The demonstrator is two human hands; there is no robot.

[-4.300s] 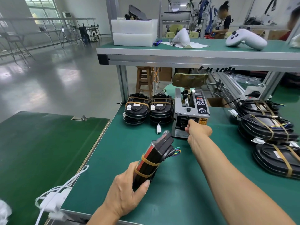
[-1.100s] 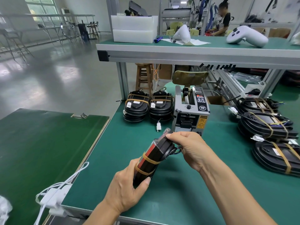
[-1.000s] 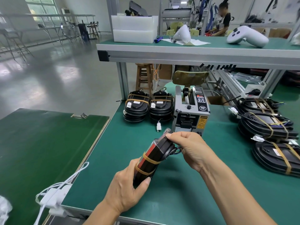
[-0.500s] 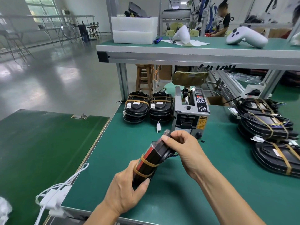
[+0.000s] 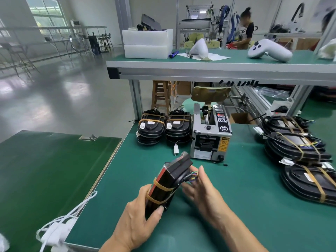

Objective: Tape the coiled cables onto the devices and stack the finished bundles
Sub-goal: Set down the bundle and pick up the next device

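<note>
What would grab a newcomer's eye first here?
The black device held up mid-table, its lower end gripped by the left hand, with the right hand at its coloured wires. Just behind stands the grey tape dispenser, with two stacks of taped bundles to its left.

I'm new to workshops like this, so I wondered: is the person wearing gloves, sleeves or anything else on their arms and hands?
No. Both hands, the left hand and the right hand, are bare: no gloves, rings or finger cots show. Both forearms are uncovered right down to the bottom edge of the picture, with no sleeve, watch or wrist strap in view. The fingernails look short and unpainted.
</note>
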